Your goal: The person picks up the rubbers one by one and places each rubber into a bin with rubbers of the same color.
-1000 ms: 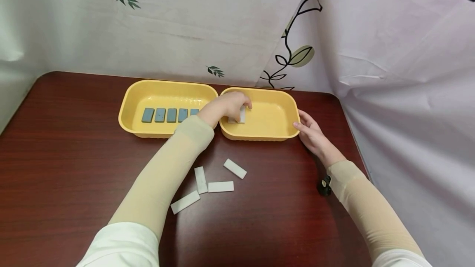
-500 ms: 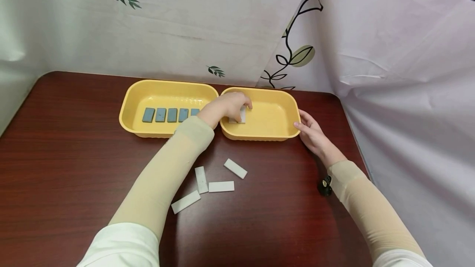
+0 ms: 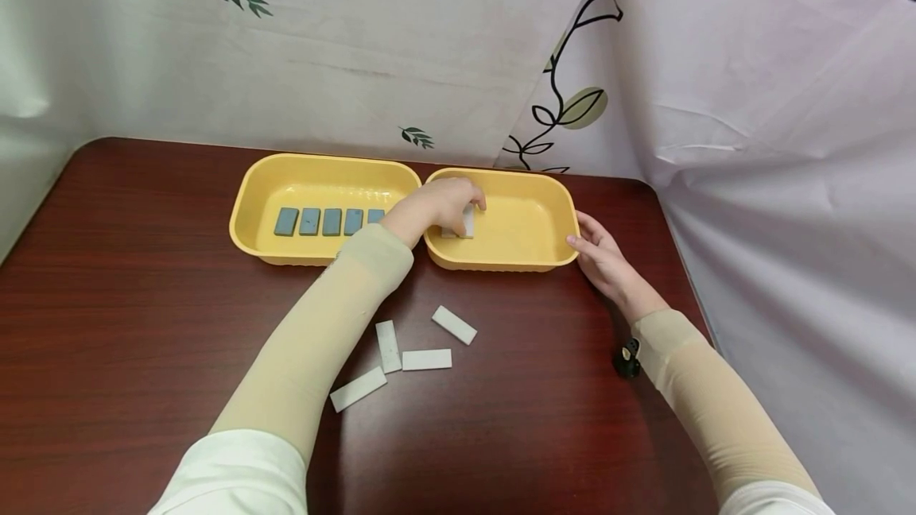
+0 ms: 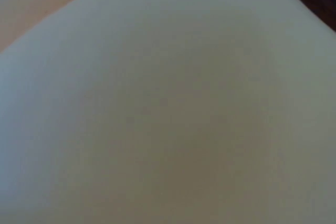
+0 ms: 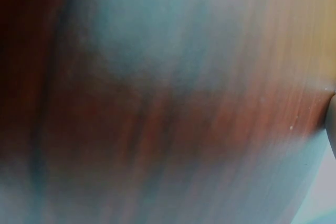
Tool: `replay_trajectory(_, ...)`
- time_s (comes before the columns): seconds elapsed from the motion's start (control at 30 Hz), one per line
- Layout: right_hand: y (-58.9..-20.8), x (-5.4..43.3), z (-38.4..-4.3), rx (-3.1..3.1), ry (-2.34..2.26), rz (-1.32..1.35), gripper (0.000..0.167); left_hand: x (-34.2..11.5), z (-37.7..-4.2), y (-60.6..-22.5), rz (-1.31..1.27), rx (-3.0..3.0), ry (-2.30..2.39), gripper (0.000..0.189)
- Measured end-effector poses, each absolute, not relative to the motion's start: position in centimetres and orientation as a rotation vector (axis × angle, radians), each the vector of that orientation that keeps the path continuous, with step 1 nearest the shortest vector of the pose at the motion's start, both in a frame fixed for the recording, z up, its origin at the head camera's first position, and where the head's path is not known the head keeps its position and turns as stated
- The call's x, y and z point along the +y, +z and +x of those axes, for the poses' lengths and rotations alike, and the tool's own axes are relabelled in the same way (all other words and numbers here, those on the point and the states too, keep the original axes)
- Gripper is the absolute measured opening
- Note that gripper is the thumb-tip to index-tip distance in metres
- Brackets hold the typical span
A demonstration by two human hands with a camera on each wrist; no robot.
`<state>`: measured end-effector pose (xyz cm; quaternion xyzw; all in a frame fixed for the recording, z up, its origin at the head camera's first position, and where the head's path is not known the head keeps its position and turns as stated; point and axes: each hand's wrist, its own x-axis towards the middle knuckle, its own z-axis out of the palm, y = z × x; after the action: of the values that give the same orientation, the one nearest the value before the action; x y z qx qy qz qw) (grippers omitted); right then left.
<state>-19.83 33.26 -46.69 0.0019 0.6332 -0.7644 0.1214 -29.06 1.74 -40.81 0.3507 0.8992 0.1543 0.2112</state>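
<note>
My left hand point(image 3: 445, 201) reaches into the right yellow plastic bin point(image 3: 511, 266). Its thumb and fingers are bent round a white rectangular block point(image 3: 468, 222) at the bin's left end, partly hidden under the hand. At the bin's right end my right hand point(image 3: 604, 265) grips the wall, the thumb at the rim and the fingers outside. Pale sleeve-like cloth point(image 4: 173, 103) fills the left wrist view and hides that hand. In the right wrist view the blurred tabletop point(image 5: 210, 124) shows, with a sliver of a finger at the right edge.
A second yellow bin point(image 3: 250, 249) stands against the first one's left side, holding several grey-blue blocks point(image 3: 331, 222) in a row. Several white blocks point(image 3: 426, 360) lie loose on the dark red wooden table point(image 3: 143, 300) in front. Patterned white curtains point(image 3: 343, 46) hang behind and at right.
</note>
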Motion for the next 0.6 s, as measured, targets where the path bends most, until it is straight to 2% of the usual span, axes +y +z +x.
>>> replay_trajectory(0.27,-46.6,33.2,-19.8,1.839,-2.240,0.005,0.047,1.7,-29.0,-41.0,0.972,2.511,0.436,0.051)
replay_trajectory(0.6,-46.5,33.3,-19.6,1.773,-2.288,-0.062,0.038,1.7,-29.2,-39.9,0.984,2.495,0.443,0.057)
